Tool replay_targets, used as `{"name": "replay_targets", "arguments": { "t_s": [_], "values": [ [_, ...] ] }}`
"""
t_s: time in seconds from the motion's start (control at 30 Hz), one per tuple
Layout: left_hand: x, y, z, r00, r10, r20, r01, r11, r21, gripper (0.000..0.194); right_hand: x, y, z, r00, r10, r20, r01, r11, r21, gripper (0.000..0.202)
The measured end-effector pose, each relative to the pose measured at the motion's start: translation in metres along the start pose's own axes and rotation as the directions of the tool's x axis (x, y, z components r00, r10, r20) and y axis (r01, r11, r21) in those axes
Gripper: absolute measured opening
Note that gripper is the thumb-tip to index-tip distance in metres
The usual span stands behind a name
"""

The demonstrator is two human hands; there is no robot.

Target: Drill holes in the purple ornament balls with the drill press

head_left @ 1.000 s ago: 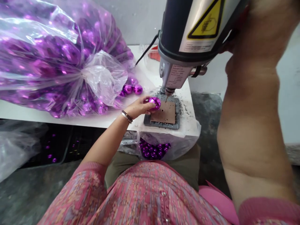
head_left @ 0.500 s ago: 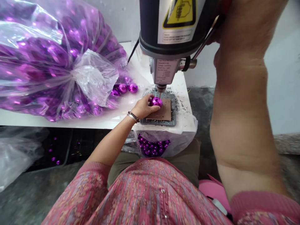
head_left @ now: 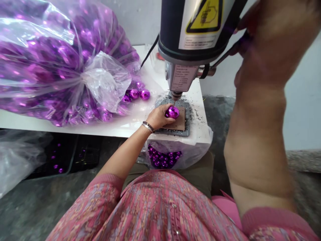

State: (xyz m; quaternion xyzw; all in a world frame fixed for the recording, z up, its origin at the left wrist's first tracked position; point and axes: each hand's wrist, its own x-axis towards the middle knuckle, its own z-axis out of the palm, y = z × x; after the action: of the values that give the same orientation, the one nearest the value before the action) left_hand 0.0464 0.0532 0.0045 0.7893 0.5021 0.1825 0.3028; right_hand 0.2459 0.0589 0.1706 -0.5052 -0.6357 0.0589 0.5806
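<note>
My left hand is closed around a shiny purple faceted ball, holding it over a brown board on the metal base of a drill press. Directly above the ball is the thin drill bit, its tip at or close to the ball's top; I cannot tell whether they touch. Up at the right, my right hand is wrapped on the press's feed lever, partly hidden by my wrist and blurred.
A big clear bag of purple balls fills the table's left, with several loose balls by its mouth. Dark shavings litter the white table. Below its front edge hangs a plastic bag holding more balls. Dark crates stand lower left.
My right hand and the feed lever have swung somewhat lower. My left hand still holds the ball beneath the bit. The whole view has shifted slightly.
</note>
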Motion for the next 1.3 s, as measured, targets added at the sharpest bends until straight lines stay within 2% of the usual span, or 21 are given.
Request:
{"name": "replay_targets", "arguments": {
  "t_s": [0.07,0.13,0.27,0.37,0.6,0.87,0.97,1.03,1.1,1.13,1.2,1.3],
  "values": [
    [0.0,-0.002,0.001,1.0,-0.001,-0.004,0.001,1.0,-0.028,0.052,-0.02,-0.009,-0.001,0.992,-0.016,-0.125,0.017,1.0,0.008,0.026],
    [-0.001,-0.003,0.003,1.0,-0.002,-0.011,0.002,0.999,-0.048,0.051,-0.043,-0.009,-0.001,0.981,-0.056,-0.187,0.058,0.998,0.005,0.027],
    [-0.001,-0.006,0.005,1.0,-0.011,-0.015,0.009,0.997,-0.073,0.055,-0.086,0.009,0.001,0.939,-0.248,-0.236,0.236,0.969,-0.077,0.033],
    [-0.001,-0.007,0.006,1.0,-0.003,-0.02,0.001,0.997,-0.08,0.057,-0.105,0.024,0.005,0.916,-0.298,-0.269,0.279,0.954,-0.107,0.036],
    [-0.002,-0.006,0.007,0.999,-0.03,-0.031,0.027,0.997,-0.075,0.062,-0.116,0.04,0.016,0.91,-0.251,-0.33,0.227,0.968,-0.109,0.038],
    [-0.004,-0.007,0.009,0.998,-0.044,-0.036,0.042,0.997,-0.068,0.064,-0.13,0.055,0.031,0.884,-0.283,-0.372,0.274,0.958,-0.08,0.038],
    [-0.004,-0.004,0.009,0.998,-0.046,-0.034,0.043,0.997,-0.071,0.063,-0.115,0.046,0.026,0.878,-0.274,-0.392,0.266,0.961,-0.075,0.046],
    [-0.004,-0.003,0.009,0.998,-0.05,-0.031,0.047,0.996,-0.076,0.063,-0.086,0.033,0.019,0.878,-0.247,-0.411,0.239,0.968,-0.071,0.047],
    [-0.007,-0.005,0.009,0.999,-0.029,-0.03,0.026,0.996,-0.088,0.063,-0.048,0.019,0.013,0.903,-0.164,-0.396,0.156,0.986,-0.052,0.041],
    [-0.009,-0.007,0.009,1.0,0.005,-0.031,-0.008,0.995,-0.097,0.064,-0.03,0.012,0.011,0.924,-0.105,-0.367,0.101,0.994,-0.03,0.037],
    [-0.017,-0.014,0.007,0.993,0.118,-0.029,-0.12,0.986,-0.114,0.07,0.0,0.002,0.01,0.965,0.116,-0.236,-0.102,0.992,0.073,0.036],
    [-0.03,-0.03,-0.003,0.968,0.25,-0.02,-0.251,0.961,-0.117,0.074,0.016,-0.003,0.013,0.955,0.197,-0.223,-0.161,0.972,0.17,0.033]
  ]
}}
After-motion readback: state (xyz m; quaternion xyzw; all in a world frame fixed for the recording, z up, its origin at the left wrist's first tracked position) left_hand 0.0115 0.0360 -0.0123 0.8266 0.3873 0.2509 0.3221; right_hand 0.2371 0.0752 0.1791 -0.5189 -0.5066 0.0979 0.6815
